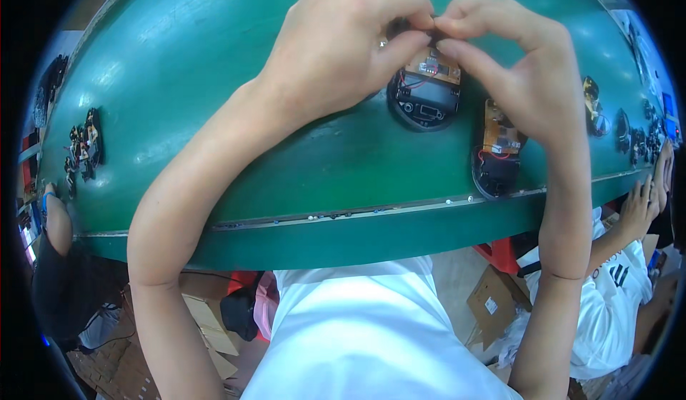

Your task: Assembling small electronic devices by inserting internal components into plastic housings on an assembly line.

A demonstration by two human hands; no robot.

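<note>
Both hands met above the far half of the green counter, fingertips pressed together over a small dark part that showed only as a sliver between them. The left hand curled in from the left, its fingers pinched on that part, and the right hand mirrored it, its fingers closed on the same spot, probably so that two grips could steady something too small for one. What exactly was pinched could not be told, since the fingertips hid nearly all of it. Directly beneath them lay an open black round device, its tan circuit board and red wires facing up, placed so the hands could work straight over it. A second open device of the same kind lay just to the right, near the counter's front edge. More dark assemblies sat in a cluster at the far left, and others along the right. A co-worker's hand rested at the right edge.
</note>
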